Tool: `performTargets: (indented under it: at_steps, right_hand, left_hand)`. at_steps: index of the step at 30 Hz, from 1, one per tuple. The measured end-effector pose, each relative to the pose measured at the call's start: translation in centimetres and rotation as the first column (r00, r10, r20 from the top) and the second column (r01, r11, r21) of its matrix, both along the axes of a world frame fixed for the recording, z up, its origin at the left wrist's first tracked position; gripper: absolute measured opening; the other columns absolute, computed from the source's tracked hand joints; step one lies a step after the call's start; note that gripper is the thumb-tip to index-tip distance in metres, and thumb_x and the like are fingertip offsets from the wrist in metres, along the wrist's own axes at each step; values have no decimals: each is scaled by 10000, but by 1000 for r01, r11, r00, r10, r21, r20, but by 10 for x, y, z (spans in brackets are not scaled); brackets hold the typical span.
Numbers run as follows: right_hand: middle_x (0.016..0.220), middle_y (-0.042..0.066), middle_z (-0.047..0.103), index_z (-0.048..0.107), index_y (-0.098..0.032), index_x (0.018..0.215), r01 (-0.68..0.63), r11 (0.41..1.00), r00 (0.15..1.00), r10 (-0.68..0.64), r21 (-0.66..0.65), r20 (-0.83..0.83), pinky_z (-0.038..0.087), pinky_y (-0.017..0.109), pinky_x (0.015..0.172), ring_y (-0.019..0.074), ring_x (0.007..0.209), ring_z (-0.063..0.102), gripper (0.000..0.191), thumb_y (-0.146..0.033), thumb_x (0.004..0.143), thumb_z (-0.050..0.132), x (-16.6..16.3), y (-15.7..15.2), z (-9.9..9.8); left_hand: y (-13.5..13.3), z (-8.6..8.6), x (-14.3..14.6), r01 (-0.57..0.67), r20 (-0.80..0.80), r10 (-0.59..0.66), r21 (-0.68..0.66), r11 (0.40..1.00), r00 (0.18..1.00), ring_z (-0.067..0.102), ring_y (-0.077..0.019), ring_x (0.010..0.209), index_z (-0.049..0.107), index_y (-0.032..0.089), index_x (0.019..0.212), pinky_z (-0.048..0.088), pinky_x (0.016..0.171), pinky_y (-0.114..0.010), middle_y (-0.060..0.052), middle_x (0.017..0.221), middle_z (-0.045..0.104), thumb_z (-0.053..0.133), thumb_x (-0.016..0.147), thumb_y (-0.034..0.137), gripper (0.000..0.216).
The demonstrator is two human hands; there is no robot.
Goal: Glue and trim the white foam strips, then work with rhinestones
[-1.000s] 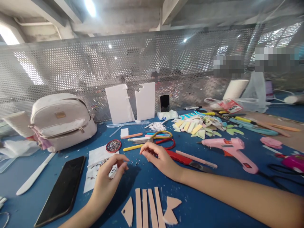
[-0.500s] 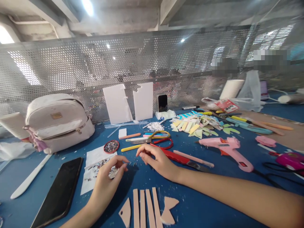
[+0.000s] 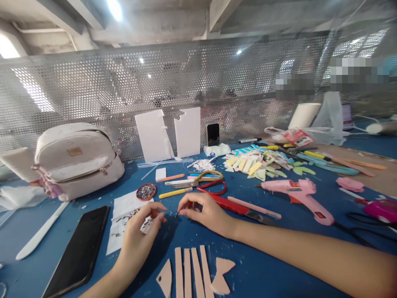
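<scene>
My left hand [image 3: 144,225] hovers over the right part of a creased white paper [image 3: 116,227] strewn with tiny dark and shiny bits. Its thumb and forefinger curve toward each other with a small gap. Facing it, my right hand [image 3: 209,213] has its fingertips pinched low over the blue table; a tiny dark speck shows at the tips, too small to name. A few loose bits lie between the hands. Nearer me are several flat pink strips [image 3: 188,273], a pink head-shaped piece with a hole [image 3: 165,278] and a pink tail-shaped piece [image 3: 222,275]. A red round dish of bits [image 3: 146,191] stands beyond the paper.
Scissors [image 3: 214,183], a yellow marker [image 3: 175,193] and a red-handled cutter [image 3: 229,204] lie beyond my right hand. To the right is a pink glue gun [image 3: 293,188]; left, a black phone [image 3: 79,250] and white backpack [image 3: 77,161]. Foam scraps [image 3: 257,163] are piled behind.
My right fingertips have lowered and closed toward the table, where a dark speck now shows. My left hand has barely moved. The view has shifted slightly.
</scene>
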State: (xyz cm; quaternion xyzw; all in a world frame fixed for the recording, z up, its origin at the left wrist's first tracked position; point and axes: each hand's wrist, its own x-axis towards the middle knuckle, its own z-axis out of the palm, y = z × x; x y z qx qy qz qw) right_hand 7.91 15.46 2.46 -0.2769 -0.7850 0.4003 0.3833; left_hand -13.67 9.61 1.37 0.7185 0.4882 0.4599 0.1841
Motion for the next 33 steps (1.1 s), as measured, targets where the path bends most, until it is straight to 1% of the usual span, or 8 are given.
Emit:
performTargets:
  at_steps: [2, 7, 11, 14, 18, 22, 26, 33]
  right_hand:
    - [821, 3, 691, 687, -199, 895, 22, 1000, 1000, -22, 12, -15, 380, 232, 577, 140, 715, 609, 37, -233, 882, 682, 0, 1, -1]
    - [881, -6, 706, 650, -253, 1156, -29, 999, 999, 30, 29, -12, 402, 221, 577, 145, 768, 629, 282, -203, 883, 700, 0, 0, -2]
    - [895, 13, 703, 731, -208, 977, -79, 983, 994, 65, 167, 88, 420, 236, 645, 144, 780, 616, 90, -217, 890, 707, 0, -2, 0]
    - [812, 4, 667, 729, -178, 869, -90, 967, 993, 70, 237, 92, 417, 238, 665, 135, 739, 592, 58, -231, 888, 713, 0, -3, 0]
    - [810, -9, 653, 704, -186, 851, -27, 979, 998, 16, 204, 58, 398, 216, 615, 121, 711, 569, 50, -204, 897, 694, -1, -4, 1]
    - [802, -7, 654, 666, -188, 829, 78, 988, 997, -79, 136, 2, 385, 217, 589, 130, 706, 560, 82, -180, 909, 651, -1, -3, 4]
    - [791, -2, 651, 644, -189, 830, 98, 989, 995, -96, 115, -18, 387, 224, 588, 141, 715, 576, 105, -211, 929, 618, -2, -1, 5]
    - [773, -8, 641, 635, -193, 801, 94, 989, 995, -92, 112, -28, 394, 229, 600, 140, 705, 560, 112, -209, 912, 631, -2, -1, 4]
  left_hand:
    - [-1, 2, 3, 18, -9, -18, 11, 1000, 1000, 616, -118, 672, 611, 250, 963, 463, 671, -223, 56, 712, 621, 523, 950, 274, 92]
    - [-4, 6, 8, 70, -46, -69, 13, 997, 997, 636, -128, 702, 635, 254, 944, 462, 688, -235, 50, 731, 644, 527, 936, 247, 109]
    - [-4, 4, 9, 88, -74, -87, 13, 996, 993, 632, -138, 746, 635, 262, 962, 458, 718, -248, 44, 775, 665, 522, 945, 243, 115]
    - [-4, 3, 11, 91, -97, -90, 15, 996, 991, 618, -145, 759, 630, 263, 972, 450, 725, -258, 38, 792, 666, 515, 956, 261, 116]
    - [2, 7, 9, 75, -137, -74, 6, 997, 988, 617, -163, 812, 613, 260, 1015, 446, 760, -281, 27, 832, 666, 501, 971, 292, 124]
    - [20, 13, -3, 15, -227, -17, -10, 1000, 974, 605, -221, 958, 594, 256, 1131, 395, 908, -389, -18, 1014, 684, 501, 968, 294, 192]
    - [36, 10, -14, -33, -352, 8, -64, 997, 936, 609, -284, 968, 688, 260, 911, 336, 906, -460, -21, 965, 699, 659, 858, 252, 62]
    - [39, 3, -3, -2, -426, -51, -124, 992, 903, 617, -259, 968, 694, 269, 852, 322, 906, -443, -3, 959, 705, 674, 860, 243, 34]
